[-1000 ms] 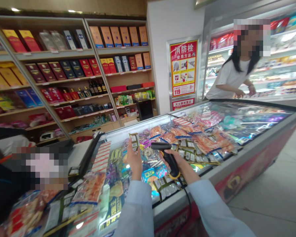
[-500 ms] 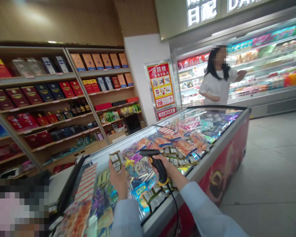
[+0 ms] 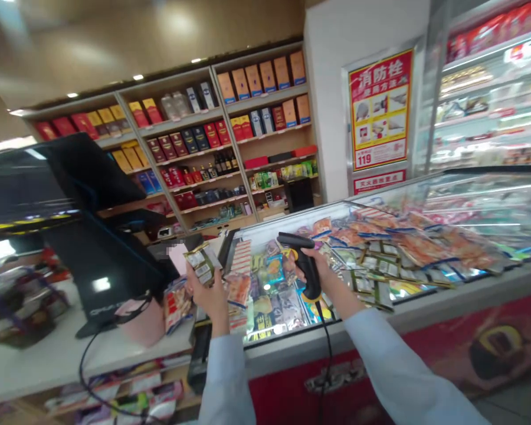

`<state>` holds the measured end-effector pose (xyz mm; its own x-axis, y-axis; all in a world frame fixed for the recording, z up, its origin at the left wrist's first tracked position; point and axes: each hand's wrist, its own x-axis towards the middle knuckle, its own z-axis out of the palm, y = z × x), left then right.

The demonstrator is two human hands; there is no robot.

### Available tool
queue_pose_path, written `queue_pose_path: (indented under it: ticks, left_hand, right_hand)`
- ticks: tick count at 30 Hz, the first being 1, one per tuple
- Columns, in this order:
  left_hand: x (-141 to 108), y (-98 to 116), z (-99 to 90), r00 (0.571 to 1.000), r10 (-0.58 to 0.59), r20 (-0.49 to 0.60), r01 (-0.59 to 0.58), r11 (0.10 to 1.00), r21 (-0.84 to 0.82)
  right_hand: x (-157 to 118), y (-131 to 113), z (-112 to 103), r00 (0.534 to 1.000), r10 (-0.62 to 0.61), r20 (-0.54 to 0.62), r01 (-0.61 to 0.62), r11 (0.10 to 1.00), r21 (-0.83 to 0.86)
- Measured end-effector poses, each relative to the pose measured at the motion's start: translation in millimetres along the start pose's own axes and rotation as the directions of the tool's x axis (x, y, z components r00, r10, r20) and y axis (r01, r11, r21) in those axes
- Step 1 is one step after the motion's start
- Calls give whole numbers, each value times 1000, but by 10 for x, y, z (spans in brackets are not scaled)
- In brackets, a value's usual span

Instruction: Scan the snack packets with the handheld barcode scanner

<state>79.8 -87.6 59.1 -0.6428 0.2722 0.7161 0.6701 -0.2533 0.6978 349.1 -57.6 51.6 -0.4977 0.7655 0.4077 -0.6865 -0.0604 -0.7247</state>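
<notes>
My left hand grips a small foil snack packet, gold and dark green with a pale label, held up beside the counter's end. My right hand is wrapped round the handle of a black and yellow barcode scanner, whose head points left toward the packet. A black cable hangs from the scanner's handle. Beneath both hands lies a glass-topped freezer. More foil packets like the held one lie on the glass, to the right of the scanner.
Orange-red snack bags lie farther right on the glass. At left, a black monitor and a pink pot stand on a white counter. Behind are shelves of boxed bottles, a red poster and a lit refrigerated display.
My view has swung left, bringing the monitor and counter into sight and taking the person in white out of it. Packet and scanner remain in my hands; the packet is now turned differently.
</notes>
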Motion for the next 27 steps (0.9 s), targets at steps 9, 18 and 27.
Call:
queue_pose_path:
  ticks: [9, 18, 27]
  left_hand:
    - [-193, -771, -282, 992, 66, 111, -86, 980, 178]
    - [-425, -901, -245, 982, 35, 187, -133, 826, 548]
    - [-370, -1045, -292, 980, 77, 181, -143, 912, 384]
  right_hand:
    - [400, 836, 58, 977, 168, -128, -158, 984, 80]
    - [487, 1260, -228, 947, 266, -182, -218, 944, 247]
    - [461, 1337, -262, 920, 344, -188, -288, 919, 270]
